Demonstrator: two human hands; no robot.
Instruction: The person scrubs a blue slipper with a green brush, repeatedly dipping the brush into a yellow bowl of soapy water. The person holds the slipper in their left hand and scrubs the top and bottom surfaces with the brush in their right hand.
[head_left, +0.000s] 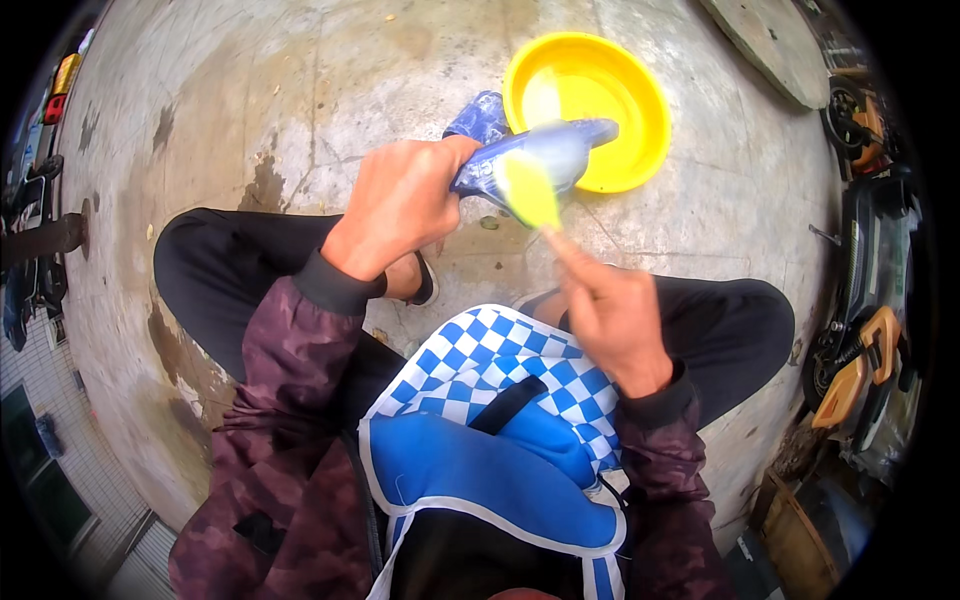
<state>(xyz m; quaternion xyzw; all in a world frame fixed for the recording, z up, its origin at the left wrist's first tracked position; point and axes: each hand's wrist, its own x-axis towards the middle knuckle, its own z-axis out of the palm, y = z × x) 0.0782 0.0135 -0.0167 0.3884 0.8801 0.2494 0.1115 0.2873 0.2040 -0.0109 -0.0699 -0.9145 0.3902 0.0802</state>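
My left hand (409, 199) is closed around one end of a blue slipper (480, 171), which bears white suds or pale marks. The slipper's far end reaches over the near rim of a yellow plastic basin (652, 150). A yellow-green brush (531, 196) is gripped by its handle in my right hand (611, 315). Its head lies against the slipper's side and is blurred, so the bristles cannot be made out. Another blue item (478, 120), seemingly the matching slipper, rests on the concrete against the basin's left side, partly hidden behind the held one.
My knees spread to both sides above the stained concrete floor (360, 82). A blue checkered apron (495, 345) covers my lap. Along the right edge stands a scooter (862, 247), with a round slab (780, 45) farther up. A dark post (45, 240) juts in at left.
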